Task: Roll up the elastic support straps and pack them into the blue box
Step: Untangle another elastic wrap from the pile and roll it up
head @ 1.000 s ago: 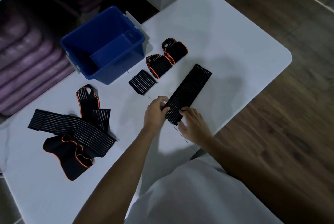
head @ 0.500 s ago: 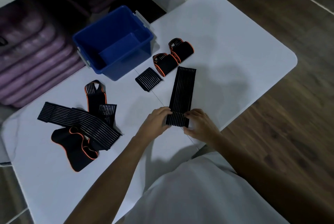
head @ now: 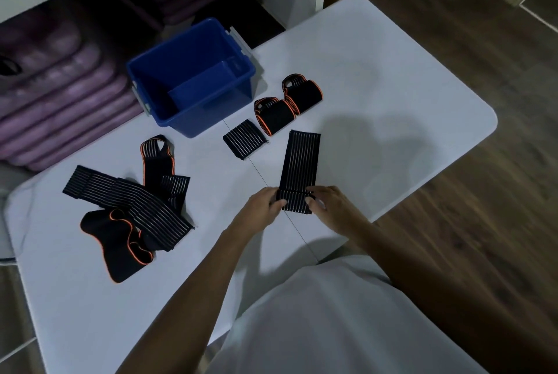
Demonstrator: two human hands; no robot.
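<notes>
On the white table (head: 392, 77) you laid the striped strap (head: 299, 162) flat; your left hand (head: 259, 210) and right hand (head: 329, 207) pinched its near end, probably to start a tight roll.

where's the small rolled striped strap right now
In the head view it lies on the white table, just right of the blue box: the small rolled strap.

Purple mats (head: 60, 95) cut off at left edge.
</notes>
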